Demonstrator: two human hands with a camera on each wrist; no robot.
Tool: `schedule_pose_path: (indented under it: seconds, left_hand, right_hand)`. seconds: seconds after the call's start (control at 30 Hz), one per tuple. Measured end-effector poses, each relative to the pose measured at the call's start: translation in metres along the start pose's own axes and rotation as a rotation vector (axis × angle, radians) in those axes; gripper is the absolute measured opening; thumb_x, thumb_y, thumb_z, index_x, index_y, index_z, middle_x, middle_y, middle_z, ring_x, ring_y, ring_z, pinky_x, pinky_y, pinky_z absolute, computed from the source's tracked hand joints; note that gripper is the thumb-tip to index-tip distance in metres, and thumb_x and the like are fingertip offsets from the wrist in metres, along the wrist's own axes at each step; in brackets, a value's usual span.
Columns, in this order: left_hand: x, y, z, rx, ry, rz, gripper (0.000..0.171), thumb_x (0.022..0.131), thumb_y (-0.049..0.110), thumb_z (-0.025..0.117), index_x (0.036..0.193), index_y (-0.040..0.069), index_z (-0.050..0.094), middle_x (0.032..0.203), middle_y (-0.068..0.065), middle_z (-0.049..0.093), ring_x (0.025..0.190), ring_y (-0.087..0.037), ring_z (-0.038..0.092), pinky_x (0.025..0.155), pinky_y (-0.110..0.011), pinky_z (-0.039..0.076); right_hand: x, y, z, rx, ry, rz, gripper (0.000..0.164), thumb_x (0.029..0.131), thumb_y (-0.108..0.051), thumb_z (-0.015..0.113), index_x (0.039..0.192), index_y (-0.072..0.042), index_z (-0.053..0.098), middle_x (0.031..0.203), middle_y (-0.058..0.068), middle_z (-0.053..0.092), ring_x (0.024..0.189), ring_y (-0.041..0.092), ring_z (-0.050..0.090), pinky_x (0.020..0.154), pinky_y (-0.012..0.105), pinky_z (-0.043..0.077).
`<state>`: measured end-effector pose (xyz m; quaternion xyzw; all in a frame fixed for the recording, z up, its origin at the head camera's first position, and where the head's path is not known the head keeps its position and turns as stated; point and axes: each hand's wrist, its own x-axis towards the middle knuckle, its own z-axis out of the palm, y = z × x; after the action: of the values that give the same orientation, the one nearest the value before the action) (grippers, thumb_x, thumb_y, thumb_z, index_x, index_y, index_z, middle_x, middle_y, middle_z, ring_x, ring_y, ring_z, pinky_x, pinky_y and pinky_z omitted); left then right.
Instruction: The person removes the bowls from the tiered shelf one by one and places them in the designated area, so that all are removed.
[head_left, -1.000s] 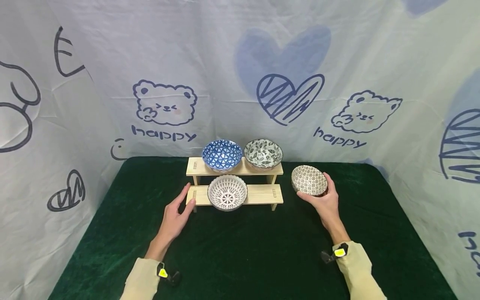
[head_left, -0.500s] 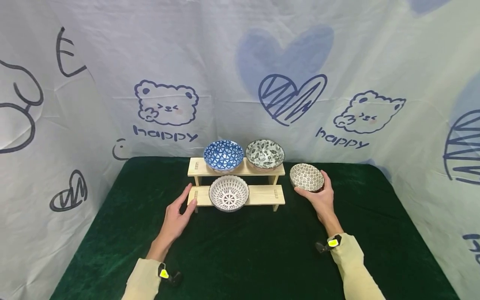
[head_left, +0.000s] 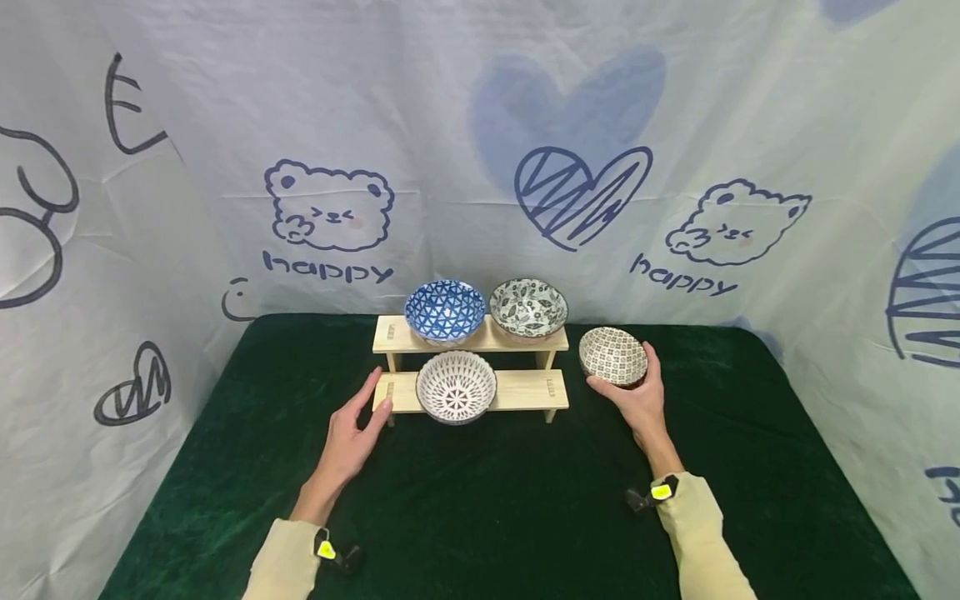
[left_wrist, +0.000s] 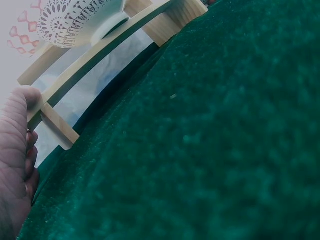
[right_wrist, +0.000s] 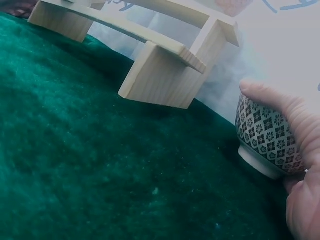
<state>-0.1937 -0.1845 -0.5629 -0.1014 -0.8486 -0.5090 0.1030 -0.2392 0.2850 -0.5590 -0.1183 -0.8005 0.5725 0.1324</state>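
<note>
A two-step wooden stand (head_left: 525,390) stands on dark green cloth. My left hand (head_left: 352,433) grips the left end of its lower step, thumb at the front edge in the left wrist view. On that step sits a white bowl (head_left: 456,387) with dark dashes. The upper step bears a blue-and-white bowl (head_left: 445,311) and a grey-green leaf-patterned bowl (head_left: 528,308). To the right of the stand, my right hand (head_left: 641,408) holds a brown-patterned bowl (right_wrist: 267,132) by its side, thumb near the rim. Whether its foot touches the cloth I cannot tell.
The green cloth (head_left: 480,517) covers the table in front of and around the stand. A pale curtain (head_left: 450,100) with blue hearts and bears hangs behind and at both sides, close behind the upper step.
The right hand has shifted slightly left and back with the brown-patterned bowl. The left hand keeps its place at the stand, and the other bowls stay where they were.
</note>
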Motion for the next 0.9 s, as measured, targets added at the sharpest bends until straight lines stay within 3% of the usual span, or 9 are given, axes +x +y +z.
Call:
schedule_pose_path:
  seconds: [0.37,0.6,0.9]
  left_hand:
    - [0.001,0.000,0.000,-0.002,-0.003,-0.004,0.062,0.107,0.029,0.061,0.162,0.012,0.039,0.165,-0.015,0.038,0.152,-0.035,0.038,0.122,-0.062,0.029]
    - [0.001,-0.002,0.001,-0.009,-0.011,-0.016,0.062,0.107,0.030,0.061,0.162,0.013,0.039,0.166,-0.015,0.037,0.153,-0.035,0.036,0.123,-0.062,0.028]
    - [0.002,-0.002,0.002,-0.011,-0.001,-0.015,0.062,0.107,0.031,0.061,0.162,0.013,0.039,0.166,-0.015,0.038,0.153,-0.035,0.037,0.122,-0.063,0.028]
  right_hand:
    - [0.001,-0.002,-0.002,-0.007,-0.032,0.024,0.121,0.079,-0.028,0.093,0.168,-0.020,0.012,0.173,0.012,0.019,0.156,0.033,0.022,0.128,0.057,0.018]
    - [0.003,-0.011,-0.012,-0.074,-0.104,0.059,0.122,0.083,-0.032,0.090,0.169,-0.020,0.004,0.175,0.013,0.011,0.159,0.036,0.017,0.128,0.059,0.017]
    - [0.004,-0.024,-0.022,-0.091,-0.157,0.027,0.125,0.086,-0.032,0.087,0.168,-0.020,-0.006,0.174,0.019,0.009,0.158,0.039,0.019,0.128,0.056,0.020]
